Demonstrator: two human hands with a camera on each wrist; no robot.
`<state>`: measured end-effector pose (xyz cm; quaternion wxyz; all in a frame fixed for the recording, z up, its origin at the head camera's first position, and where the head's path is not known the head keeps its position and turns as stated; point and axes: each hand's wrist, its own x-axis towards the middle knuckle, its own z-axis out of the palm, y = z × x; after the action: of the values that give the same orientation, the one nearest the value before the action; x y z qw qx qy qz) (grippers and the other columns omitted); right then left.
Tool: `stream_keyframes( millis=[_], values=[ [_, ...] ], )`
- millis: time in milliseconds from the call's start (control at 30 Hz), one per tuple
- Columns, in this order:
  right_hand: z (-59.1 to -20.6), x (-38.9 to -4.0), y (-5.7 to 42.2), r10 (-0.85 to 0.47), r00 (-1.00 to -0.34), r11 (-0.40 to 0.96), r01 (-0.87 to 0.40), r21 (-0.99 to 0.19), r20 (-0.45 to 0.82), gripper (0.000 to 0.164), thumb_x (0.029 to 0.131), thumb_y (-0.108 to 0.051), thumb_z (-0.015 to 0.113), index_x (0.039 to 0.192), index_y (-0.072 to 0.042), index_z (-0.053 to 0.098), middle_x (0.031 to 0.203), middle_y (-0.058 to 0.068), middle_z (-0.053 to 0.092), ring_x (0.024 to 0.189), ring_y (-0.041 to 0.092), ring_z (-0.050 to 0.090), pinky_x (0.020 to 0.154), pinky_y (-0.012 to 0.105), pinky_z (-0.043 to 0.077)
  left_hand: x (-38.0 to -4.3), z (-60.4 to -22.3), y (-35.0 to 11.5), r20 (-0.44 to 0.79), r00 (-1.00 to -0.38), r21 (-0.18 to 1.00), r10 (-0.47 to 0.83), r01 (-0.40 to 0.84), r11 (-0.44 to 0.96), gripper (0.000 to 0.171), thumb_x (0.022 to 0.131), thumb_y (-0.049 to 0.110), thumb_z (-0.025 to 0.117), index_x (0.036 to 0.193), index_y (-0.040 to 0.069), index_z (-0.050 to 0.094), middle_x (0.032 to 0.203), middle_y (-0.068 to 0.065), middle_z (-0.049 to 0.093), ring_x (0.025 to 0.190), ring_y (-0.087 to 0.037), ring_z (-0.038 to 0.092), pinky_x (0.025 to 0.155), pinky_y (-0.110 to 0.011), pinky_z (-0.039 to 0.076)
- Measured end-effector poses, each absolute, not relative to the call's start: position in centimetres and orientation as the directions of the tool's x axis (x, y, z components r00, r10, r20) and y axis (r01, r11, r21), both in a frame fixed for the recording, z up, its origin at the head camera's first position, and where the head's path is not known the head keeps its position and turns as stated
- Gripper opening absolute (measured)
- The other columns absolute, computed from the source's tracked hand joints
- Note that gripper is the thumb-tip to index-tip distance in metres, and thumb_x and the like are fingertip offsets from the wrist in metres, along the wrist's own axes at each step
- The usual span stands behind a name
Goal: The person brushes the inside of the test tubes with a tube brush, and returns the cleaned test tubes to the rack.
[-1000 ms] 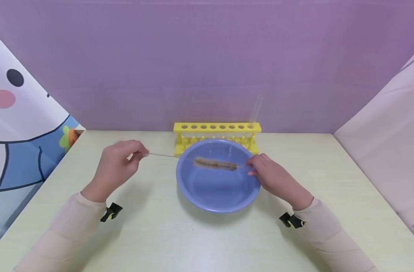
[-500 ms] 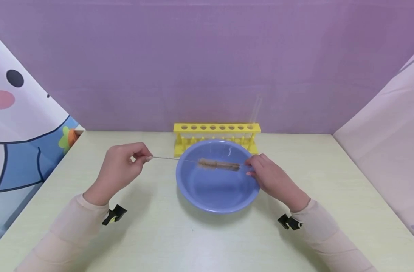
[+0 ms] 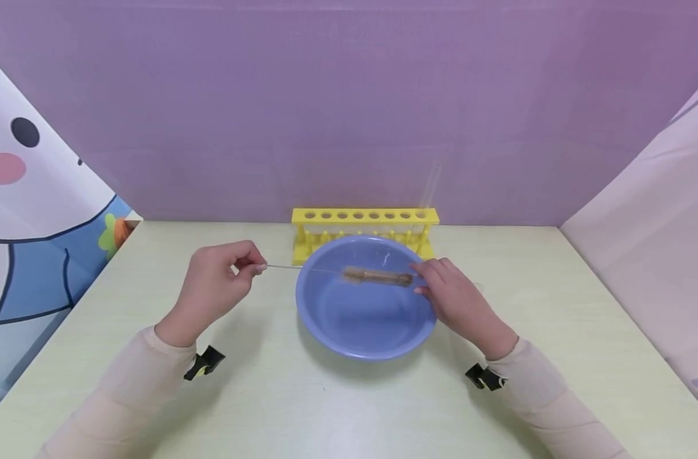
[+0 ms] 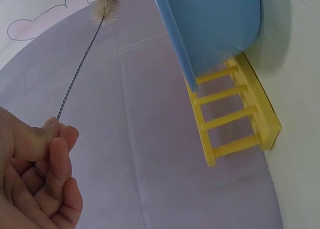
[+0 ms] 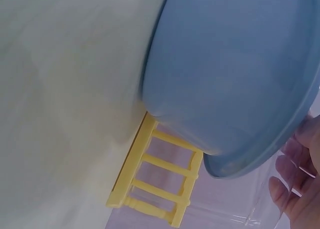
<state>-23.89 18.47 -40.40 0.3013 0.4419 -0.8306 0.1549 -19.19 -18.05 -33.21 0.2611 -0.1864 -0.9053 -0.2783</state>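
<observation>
My left hand (image 3: 217, 284) pinches the thin twisted-wire handle of a test tube brush (image 3: 353, 274) between thumb and fingertips; the left wrist view shows the handle rising from the pinch to tan bristles. Most of the bristle head lies inside a clear test tube (image 3: 390, 278), pressed narrow there, while a fluffy tuft stands out at the tube's left mouth. My right hand (image 3: 462, 309) holds the tube with curled fingers near the right rim of a blue basin (image 3: 311, 328). Brush and tube lie nearly level above the basin. The hand hides part of the tube.
A yellow test tube rack (image 3: 326, 215) stands just behind the basin, with another clear tube (image 3: 431, 185) leaning in its right end hole. A purple backdrop (image 3: 349, 108) rises at the table's (image 3: 326, 408) back edge.
My left hand has moved to the right, pushing the brush deeper into the tube, its bristles now closer to my right hand. The right hand has shifted only slightly left.
</observation>
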Motion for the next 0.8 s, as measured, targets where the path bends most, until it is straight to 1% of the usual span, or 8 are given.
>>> stream_keyframes(
  millis=[100,300,467,533,600,700,733,800],
  values=[
    [-40.4,-23.8,18.4,-0.633,-0.428,0.568,-0.823,0.012,0.645,0.049,0.100,-0.032,0.030,0.116,0.007,0.054,0.099,0.014,0.058,0.083,0.026,0.052,0.070,0.035,0.049,-19.3,-33.2,-17.8,0.581,-0.791,0.407,0.194,0.488,0.772,0.025,0.077,-0.007,0.065,0.068,0.017,0.065,0.062,0.010,0.062,0.057,-0.007,0.050,0.050,-0.024,0.040],
    [-40.5,-23.8,18.2,-0.608,-0.409,0.569,-0.823,0.014,0.680,0.043,0.101,-0.029,0.032,0.109,0.005,0.056,0.098,0.014,0.058,0.083,0.028,0.052,0.071,0.037,0.048,-19.4,-33.3,-17.2,0.600,-0.778,0.414,0.187,0.502,0.759,0.026,0.076,-0.008,0.064,0.067,0.017,0.065,0.062,0.009,0.062,0.057,-0.007,0.052,0.049,-0.024,0.040],
    [-40.6,-23.7,18.1,-0.594,-0.424,0.589,-0.808,0.010,0.684,0.040,0.101,-0.028,0.035,0.108,0.005,0.056,0.099,0.014,0.058,0.084,0.029,0.052,0.072,0.038,0.047,-19.5,-33.5,-16.7,0.603,-0.776,0.423,0.184,0.506,0.752,0.026,0.076,-0.007,0.064,0.066,0.016,0.065,0.063,0.008,0.063,0.057,-0.007,0.052,0.049,-0.024,0.040],
    [-40.6,-23.6,18.0,-0.589,-0.431,0.598,-0.802,0.009,0.683,0.032,0.099,-0.023,0.044,0.108,0.005,0.056,0.099,0.014,0.058,0.084,0.029,0.051,0.073,0.038,0.047,-19.5,-33.5,-16.5,0.605,-0.775,0.425,0.181,0.507,0.750,0.025,0.076,-0.007,0.064,0.066,0.016,0.065,0.063,0.008,0.064,0.056,-0.006,0.052,0.050,-0.024,0.041],
    [-40.6,-23.6,17.9,-0.583,-0.437,0.607,-0.795,0.009,0.685,0.024,0.094,-0.015,0.056,0.107,0.006,0.056,0.099,0.015,0.058,0.084,0.030,0.051,0.073,0.038,0.046,-19.5,-33.5,-16.3,0.609,-0.773,0.429,0.177,0.508,0.747,0.024,0.076,-0.007,0.064,0.066,0.016,0.065,0.063,0.007,0.064,0.056,-0.006,0.052,0.051,-0.024,0.042],
    [-40.6,-23.5,17.8,-0.565,-0.442,0.622,-0.783,0.006,0.697,0.030,0.081,-0.004,0.070,0.106,0.006,0.056,0.098,0.016,0.058,0.084,0.031,0.052,0.073,0.039,0.046,-19.4,-33.5,-15.9,0.606,-0.777,0.443,0.168,0.506,0.740,0.024,0.076,-0.007,0.064,0.066,0.015,0.065,0.063,0.007,0.064,0.055,-0.006,0.052,0.052,-0.024,0.042],
    [-40.6,-23.5,17.8,-0.558,-0.443,0.627,-0.779,0.006,0.702,0.033,0.078,-0.002,0.072,0.106,0.006,0.056,0.098,0.016,0.058,0.085,0.031,0.052,0.073,0.039,0.046,-19.4,-33.5,-15.8,0.603,-0.780,0.448,0.167,0.505,0.738,0.024,0.076,-0.007,0.064,0.066,0.015,0.065,0.063,0.007,0.064,0.055,-0.007,0.051,0.052,-0.024,0.042],
    [-40.6,-23.6,17.7,-0.543,-0.439,0.633,-0.774,0.007,0.716,0.034,0.076,-0.002,0.073,0.105,0.006,0.057,0.097,0.016,0.059,0.084,0.031,0.052,0.072,0.039,0.046,-19.4,-33.5,-15.6,0.597,-0.785,0.457,0.167,0.503,0.734,0.025,0.076,-0.008,0.063,0.066,0.015,0.065,0.062,0.007,0.063,0.055,-0.007,0.051,0.053,-0.024,0.042]
  ],
)
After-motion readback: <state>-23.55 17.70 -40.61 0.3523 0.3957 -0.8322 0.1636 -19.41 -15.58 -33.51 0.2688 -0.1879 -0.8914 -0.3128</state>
